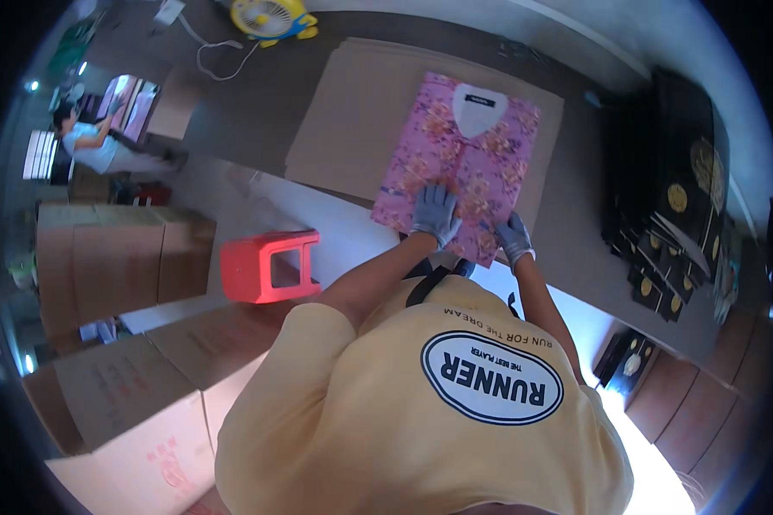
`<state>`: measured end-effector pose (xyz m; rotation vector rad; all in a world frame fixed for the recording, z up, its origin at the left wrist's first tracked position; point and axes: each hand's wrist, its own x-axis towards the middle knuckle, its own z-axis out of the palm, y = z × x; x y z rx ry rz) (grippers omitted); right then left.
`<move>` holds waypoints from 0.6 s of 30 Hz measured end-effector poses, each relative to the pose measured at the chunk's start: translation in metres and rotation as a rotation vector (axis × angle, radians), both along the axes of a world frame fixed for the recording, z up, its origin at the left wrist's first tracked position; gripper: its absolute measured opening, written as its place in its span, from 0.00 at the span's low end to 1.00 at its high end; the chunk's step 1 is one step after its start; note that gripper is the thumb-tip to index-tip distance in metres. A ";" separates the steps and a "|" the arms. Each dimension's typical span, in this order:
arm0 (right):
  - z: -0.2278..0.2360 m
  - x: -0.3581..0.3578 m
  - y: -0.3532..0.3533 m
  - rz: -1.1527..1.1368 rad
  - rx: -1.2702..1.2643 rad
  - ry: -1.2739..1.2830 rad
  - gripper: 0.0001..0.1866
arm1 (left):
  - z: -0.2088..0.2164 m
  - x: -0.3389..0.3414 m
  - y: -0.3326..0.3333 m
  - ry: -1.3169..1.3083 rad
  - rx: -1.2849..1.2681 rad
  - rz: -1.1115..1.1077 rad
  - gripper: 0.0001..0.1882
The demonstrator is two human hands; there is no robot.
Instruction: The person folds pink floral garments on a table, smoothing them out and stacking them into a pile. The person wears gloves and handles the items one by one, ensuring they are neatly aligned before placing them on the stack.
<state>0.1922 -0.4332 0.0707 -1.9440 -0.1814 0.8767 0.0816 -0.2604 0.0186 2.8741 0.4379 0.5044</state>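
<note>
The left hand [436,215], in a gray glove, lies flat on the lower part of one folded pink floral garment [468,163], its fingers slightly spread. The right hand [515,239], gloved too, is at the garment's right edge; whether it pinches the cloth cannot be told, as its thumb and the fabric's underside are hidden.

From the left: one other person [94,150] in the background, small, hand details unclear; brown cartons [116,257], several, overlapping and partly lost in the dark rim, so uncounted; one red stool [247,270]; one yellow-and-blue fan [270,17], cut off at the top. Then comes the brown cardboard [339,129] on the table [240,129], sheet count unclear. The garment lies on it, its near end reaching past the table edge, one dark label [480,99] at its neck. At right, black packets [678,197] with gold emblems overlap too much to count.
</note>
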 end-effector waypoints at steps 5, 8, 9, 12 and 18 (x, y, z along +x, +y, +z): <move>-0.033 -0.024 0.002 -0.225 0.199 -0.031 0.17 | 0.027 -0.030 0.024 0.371 -0.082 0.035 0.35; -0.063 -0.020 -0.010 -0.211 0.051 -0.140 0.17 | 0.039 -0.063 0.063 0.567 -0.208 0.334 0.42; -0.060 -0.014 -0.010 -0.155 -0.027 -0.132 0.18 | 0.036 -0.077 0.075 0.487 -0.167 0.361 0.42; -0.049 0.010 -0.003 -0.124 -0.264 -0.303 0.21 | 0.021 -0.101 0.113 0.298 -0.058 0.372 0.41; -0.036 0.016 0.028 -0.348 -0.763 -0.606 0.33 | -0.001 -0.143 0.197 0.255 -0.047 0.197 0.40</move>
